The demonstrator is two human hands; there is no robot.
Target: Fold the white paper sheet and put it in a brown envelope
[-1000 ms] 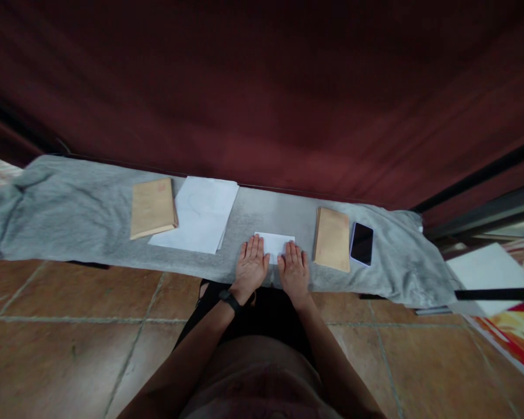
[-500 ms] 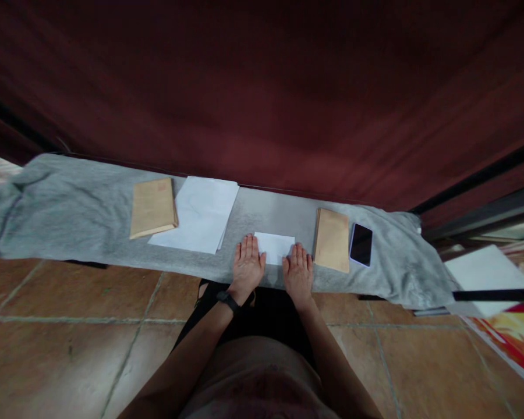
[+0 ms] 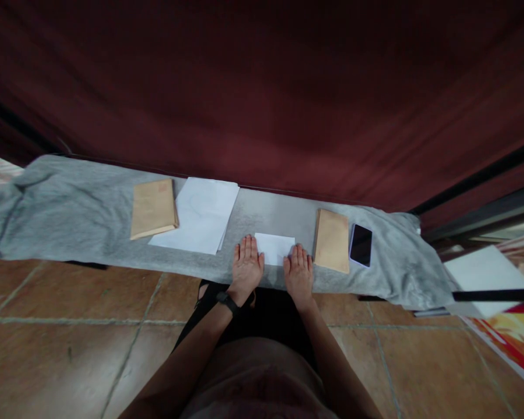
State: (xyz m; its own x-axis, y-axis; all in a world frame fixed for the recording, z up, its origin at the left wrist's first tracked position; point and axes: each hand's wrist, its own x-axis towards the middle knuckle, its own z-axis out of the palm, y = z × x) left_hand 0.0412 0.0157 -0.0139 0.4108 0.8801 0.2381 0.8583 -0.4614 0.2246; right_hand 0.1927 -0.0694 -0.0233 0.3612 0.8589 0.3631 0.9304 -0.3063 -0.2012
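Note:
A small white sheet of paper (image 3: 274,247) lies on the grey cloth between my hands. My left hand (image 3: 247,265) rests flat at its left edge, fingers stretched out, with a dark watch (image 3: 227,301) on the wrist. At the paper's lower right edge my right hand (image 3: 299,272) also lies flat, fingers extended. Neither hand grips anything. Just right of my right hand sits a stack of brown envelopes (image 3: 332,240), with a phone (image 3: 361,245) beside it. Large white sheets (image 3: 201,212) lie to the left, partly under another stack of brown envelopes (image 3: 153,206).
A grey cloth (image 3: 82,215) covers the long narrow table. A dark red curtain (image 3: 262,105) hangs along its far side. At the right, beyond a black bar (image 3: 498,295), are a white board (image 3: 484,273) and a colourful printed sheet (image 3: 517,337). Brown tiles (image 3: 61,355) cover the floor.

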